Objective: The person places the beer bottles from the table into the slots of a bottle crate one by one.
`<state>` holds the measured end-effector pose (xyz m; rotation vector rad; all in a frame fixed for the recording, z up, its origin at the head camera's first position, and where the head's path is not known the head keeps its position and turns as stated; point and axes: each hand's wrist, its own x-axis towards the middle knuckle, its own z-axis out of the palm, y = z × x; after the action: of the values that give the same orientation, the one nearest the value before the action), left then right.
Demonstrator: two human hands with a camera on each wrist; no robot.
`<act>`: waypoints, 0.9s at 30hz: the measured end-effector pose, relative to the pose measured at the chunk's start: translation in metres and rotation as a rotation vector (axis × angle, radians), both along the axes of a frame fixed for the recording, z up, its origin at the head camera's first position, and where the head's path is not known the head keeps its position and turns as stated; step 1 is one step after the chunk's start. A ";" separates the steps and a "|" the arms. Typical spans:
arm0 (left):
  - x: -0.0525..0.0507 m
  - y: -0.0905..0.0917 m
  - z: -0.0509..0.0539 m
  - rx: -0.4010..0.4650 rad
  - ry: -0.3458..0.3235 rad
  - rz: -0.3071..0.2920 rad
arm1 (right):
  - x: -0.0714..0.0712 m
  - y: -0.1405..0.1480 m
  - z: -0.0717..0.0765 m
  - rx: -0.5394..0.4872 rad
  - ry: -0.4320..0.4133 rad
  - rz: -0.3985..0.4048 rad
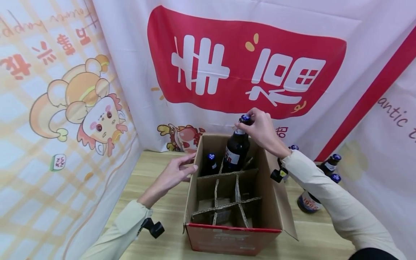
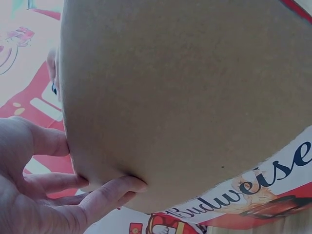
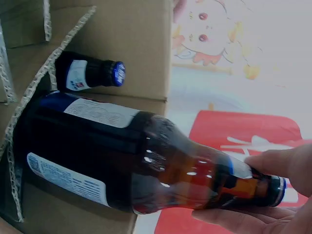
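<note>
My right hand (image 1: 262, 131) pinches a brown glass beer bottle (image 1: 237, 150) by the neck, just below its blue cap. The bottle is upright, its lower part inside the back of an open cardboard box (image 1: 234, 240); its base is hidden. In the right wrist view, thumb and fingers lie on either side of the neck of the bottle (image 3: 117, 156). A second blue-capped bottle (image 1: 212, 164) stands lower in the back left compartment. My left hand (image 1: 173, 173) touches the box's left side with fairly straight fingers, fingertips against the outer cardboard (image 2: 185, 97).
Cardboard dividers (image 1: 224, 206) split the box into several compartments. An open flap (image 1: 286, 206) hangs out on the right. Several more bottles (image 1: 307, 202) stand on the wooden table (image 1: 156, 216) right of the box, partly behind my right arm. Printed cloth (image 1: 130, 72) hangs behind and beside the table.
</note>
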<state>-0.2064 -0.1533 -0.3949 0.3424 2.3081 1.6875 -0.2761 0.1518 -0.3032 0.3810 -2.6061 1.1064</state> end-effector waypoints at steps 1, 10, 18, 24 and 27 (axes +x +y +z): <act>0.000 0.001 0.000 0.001 0.000 0.000 | 0.000 -0.001 0.000 0.021 -0.009 0.015; -0.002 0.003 0.002 0.006 -0.009 0.006 | -0.011 -0.018 0.008 0.202 -0.107 0.133; -0.002 0.001 0.002 -0.010 -0.003 -0.008 | -0.021 -0.032 -0.025 0.318 -0.236 0.226; -0.002 -0.001 0.001 -0.006 0.003 -0.012 | -0.026 -0.035 -0.042 0.406 -0.320 0.237; -0.002 0.000 0.000 0.003 0.000 -0.013 | -0.027 -0.034 -0.050 0.420 -0.408 0.249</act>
<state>-0.2081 -0.1531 -0.3953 0.3568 2.2991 1.6850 -0.3031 0.1175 -0.3533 0.6421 -3.2345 0.7549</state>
